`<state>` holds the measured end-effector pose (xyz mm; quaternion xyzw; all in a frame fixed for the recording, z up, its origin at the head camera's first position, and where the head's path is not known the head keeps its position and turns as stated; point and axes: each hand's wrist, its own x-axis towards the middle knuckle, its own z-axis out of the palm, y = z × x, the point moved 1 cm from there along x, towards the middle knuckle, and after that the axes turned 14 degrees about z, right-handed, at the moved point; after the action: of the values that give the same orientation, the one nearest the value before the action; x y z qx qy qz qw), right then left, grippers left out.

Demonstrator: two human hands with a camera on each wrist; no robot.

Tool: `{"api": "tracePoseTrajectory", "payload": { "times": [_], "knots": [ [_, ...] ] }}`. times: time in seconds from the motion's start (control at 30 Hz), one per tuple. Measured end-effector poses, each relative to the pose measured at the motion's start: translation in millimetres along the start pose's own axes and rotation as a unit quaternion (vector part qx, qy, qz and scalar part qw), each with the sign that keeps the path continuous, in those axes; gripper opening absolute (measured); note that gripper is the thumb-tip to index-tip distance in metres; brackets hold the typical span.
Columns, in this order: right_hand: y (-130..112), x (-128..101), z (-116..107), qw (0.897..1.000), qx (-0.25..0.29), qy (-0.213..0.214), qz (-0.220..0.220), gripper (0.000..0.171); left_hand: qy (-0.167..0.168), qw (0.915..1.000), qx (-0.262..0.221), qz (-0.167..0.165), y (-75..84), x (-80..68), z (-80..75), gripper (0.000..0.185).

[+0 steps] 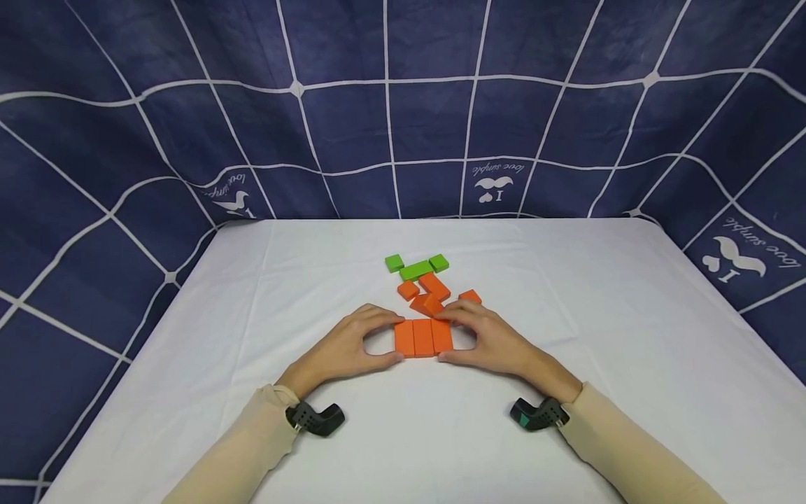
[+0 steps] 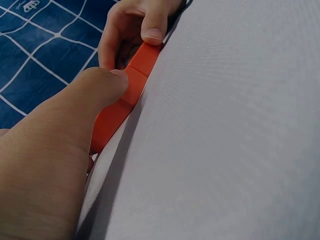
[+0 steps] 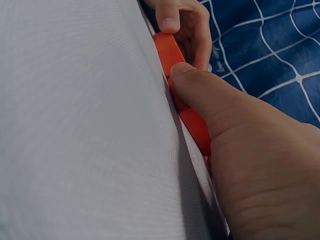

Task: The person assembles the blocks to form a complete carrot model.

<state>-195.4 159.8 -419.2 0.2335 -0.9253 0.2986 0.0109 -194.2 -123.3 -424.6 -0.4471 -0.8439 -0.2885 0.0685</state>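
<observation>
white tablecloth (image 1: pixel 567 392), three flat orange blocks (image 1: pixel 423 337) side by side, left hand (image 1: pixel 343 348) and right hand (image 1: pixel 497 341) pinching their ends

You are sitting at a staged recording corner rather than a lived-in room. A dark blue cloth (image 1: pixel 403 105) printed with a white grid and small bird-and-heart logos hangs behind and wraps round both sides, so no wall, window or furniture shows past it. In front of you stands a table covered with a plain white cloth (image 1: pixel 567 392), smooth and drawn over the edges. The only things laid out on it are painted toy blocks, orange blocks (image 1: pixel 423 337) near you and green blocks (image 1: pixel 416 268) farther back. Small black cameras (image 1: pixel 315 418) strapped at your wrists over beige sleeves (image 1: pixel 233 455) add to the look of a data-collection set-up.
</observation>
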Motion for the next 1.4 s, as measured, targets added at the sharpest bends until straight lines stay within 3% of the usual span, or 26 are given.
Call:
{"api": "tracePoseTrajectory", "payload": {
  "times": [0.3, 0.6, 0.87, 1.17, 1.4],
  "knots": [
    [1.3, -0.2, -2.7, 0.999, 0.032, 0.012, 0.016, 0.061, 0.004, 1.0000, 0.003, -0.002, -0.1, 0.0, 1.0, 0.056],
    [12.9, 5.2, -10.6, 0.990, 0.042, 0.130, 0.024, 0.039, 0.004, 1.0000, 0.003, 0.005, -0.6, -0.4, 1.5, 0.057],
    [19.0, 7.8, -17.0, 0.978, 0.009, 0.194, 0.082, 0.042, 0.005, 1.0000, 0.006, 0.005, -1.0, -0.8, 1.1, 0.057],
    [21.9, 6.8, -17.1, 0.974, -0.022, 0.169, 0.149, 0.043, 0.010, 0.9997, 0.005, 0.021, -2.4, 0.3, 1.2, 0.056],
    [23.4, 7.3, -17.0, 0.975, -0.018, 0.163, 0.151, 0.040, 0.011, 0.9998, 0.003, 0.019, -1.1, -1.1, 0.5, 0.057]
  ]
}}
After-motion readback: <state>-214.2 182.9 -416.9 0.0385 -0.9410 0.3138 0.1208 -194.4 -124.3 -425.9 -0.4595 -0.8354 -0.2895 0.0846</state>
